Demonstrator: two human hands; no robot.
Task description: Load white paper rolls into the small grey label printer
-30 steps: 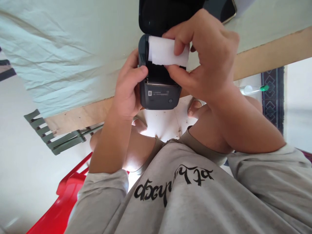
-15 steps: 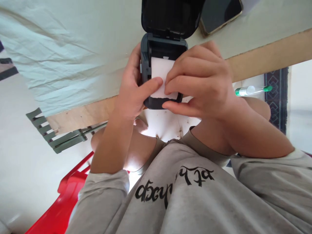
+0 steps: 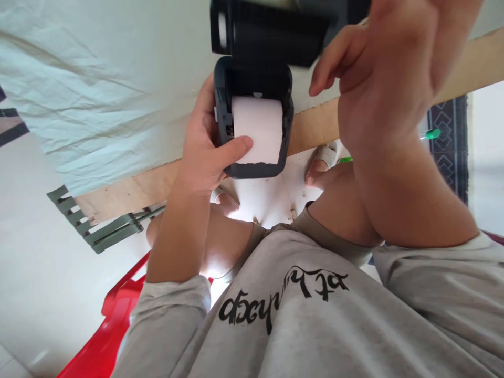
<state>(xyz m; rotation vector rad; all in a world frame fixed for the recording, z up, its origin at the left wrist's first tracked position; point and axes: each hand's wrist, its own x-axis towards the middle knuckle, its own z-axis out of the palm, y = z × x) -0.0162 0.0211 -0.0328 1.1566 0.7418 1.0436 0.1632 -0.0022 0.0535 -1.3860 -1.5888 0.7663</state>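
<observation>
Head view: left hand (image 3: pixel 200 155) clasps a dark, round-cornered plastic device (image 3: pixel 260 171), thumb (image 3: pixel 239 148) apparently steadying the rectangular white paper (image 3: pixel 262 123) inside; whether the curled right hand (image 3: pixel 389 79) grips the nearby black plastic lid (image 3: pixel 275 39) is unclear.

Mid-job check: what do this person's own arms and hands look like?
The left hand and right hand are bare, with no glove, watch or bracelet visible. The left sleeve and right sleeve are short, loose and grey, part of a grey T-shirt with black script lettering across the front.
</observation>
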